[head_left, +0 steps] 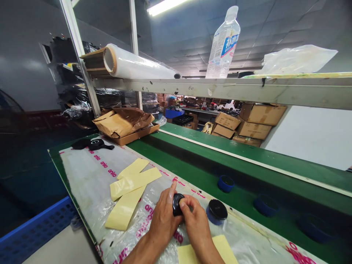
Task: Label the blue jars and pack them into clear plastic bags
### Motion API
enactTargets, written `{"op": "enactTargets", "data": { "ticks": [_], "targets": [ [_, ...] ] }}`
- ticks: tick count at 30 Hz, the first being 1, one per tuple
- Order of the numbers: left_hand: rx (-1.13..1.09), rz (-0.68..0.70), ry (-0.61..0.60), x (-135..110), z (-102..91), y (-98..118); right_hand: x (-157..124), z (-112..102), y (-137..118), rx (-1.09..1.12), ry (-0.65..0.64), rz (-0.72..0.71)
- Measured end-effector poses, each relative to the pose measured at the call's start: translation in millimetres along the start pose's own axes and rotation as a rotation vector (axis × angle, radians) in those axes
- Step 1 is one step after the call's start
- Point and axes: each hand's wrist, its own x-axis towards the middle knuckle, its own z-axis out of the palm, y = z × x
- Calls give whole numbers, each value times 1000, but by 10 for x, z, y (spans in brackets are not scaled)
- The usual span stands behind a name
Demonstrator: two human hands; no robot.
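Between my two hands is a small, glossy black round piece [178, 204]. My left hand [164, 211] is closed around its left side, with the index finger stretched forward past it. Thumb and fingers of my right hand [194, 217] pinch its right edge. Just right of my right hand, a blue round part with a black top [217, 210] sits at the edge of the plastic-covered work surface [90, 183]. Yellow paper strips [129, 196] lie to the left of my hands, and another yellow sheet [224, 247] is partly under my right forearm.
Several blue round parts [226, 183] stand on the green belt [176, 156] beyond. An open carton [137, 135] with brown paper and black paddle-shaped items [96, 144] are at the far left. Overhead, a shelf [189, 86] carries a film roll [140, 63] and a bottle [224, 46].
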Motion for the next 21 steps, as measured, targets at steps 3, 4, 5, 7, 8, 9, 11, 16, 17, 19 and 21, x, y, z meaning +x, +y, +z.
{"op": "enactTargets", "data": {
  "ticks": [3, 4, 5, 7, 8, 9, 11, 16, 17, 19, 21],
  "targets": [
    [9, -8, 1, -1, 7, -9, -9, 11, 7, -7, 8, -4],
    [8, -6, 1, 0, 9, -11, -12, 16, 11, -7, 12, -5],
    [7, -1, -1, 2, 11, -12, -15, 21, 16, -6, 16, -8],
    [5, 6, 0, 6, 12, -14, -22, 30, 27, -3, 20, -13],
    [6, 4, 2, 8, 12, -15, -25, 33, 31, -1, 19, -15],
    [8, 1, 4, 10, 11, -16, -27, 35, 35, 1, 19, -16],
    [10, -10, 2, 12, 9, -16, -28, 38, 41, 7, 19, -16],
    [12, -37, -12, 20, 3, 12, -14, 40, 49, 26, 43, -10],
    [12, -47, -13, 25, 1, 23, -9, 41, 50, 30, 51, -10],
    [10, -68, -17, 34, -2, 47, -3, 46, 50, 39, 64, -12],
    [13, -84, -18, 42, -6, 64, -2, 54, 48, 46, 73, -14]
  ]
}}
